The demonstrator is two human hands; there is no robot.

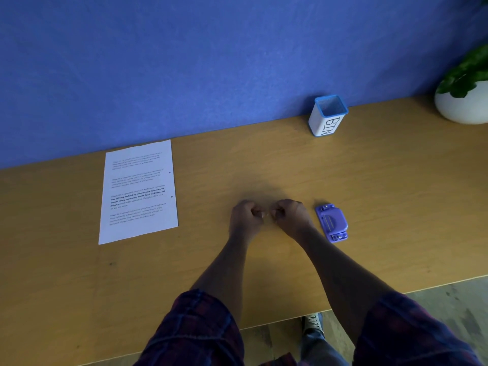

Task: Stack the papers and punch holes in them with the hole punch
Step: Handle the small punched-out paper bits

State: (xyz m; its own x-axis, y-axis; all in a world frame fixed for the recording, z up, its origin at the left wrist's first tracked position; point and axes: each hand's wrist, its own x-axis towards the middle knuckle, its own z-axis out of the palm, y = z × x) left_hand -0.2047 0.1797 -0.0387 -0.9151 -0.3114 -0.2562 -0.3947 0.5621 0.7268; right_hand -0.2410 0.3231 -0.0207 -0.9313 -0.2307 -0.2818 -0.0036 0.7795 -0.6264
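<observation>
A stack of white printed papers [138, 191] lies flat on the wooden table at the left, with two small dark holes along its right edge. The purple hole punch [332, 223] sits on the table to the right of my hands. My left hand [245, 216] and my right hand [290, 215] rest side by side on the table between the papers and the punch, both curled into loose fists with nothing visible in them. My right hand is close to the punch but apart from it.
A white cup with a blue rim marked BIN [327, 116] stands at the back against the blue wall. A white pot with a green plant [464, 101] is at the far right. The table's front edge [396, 291] runs across the lower right.
</observation>
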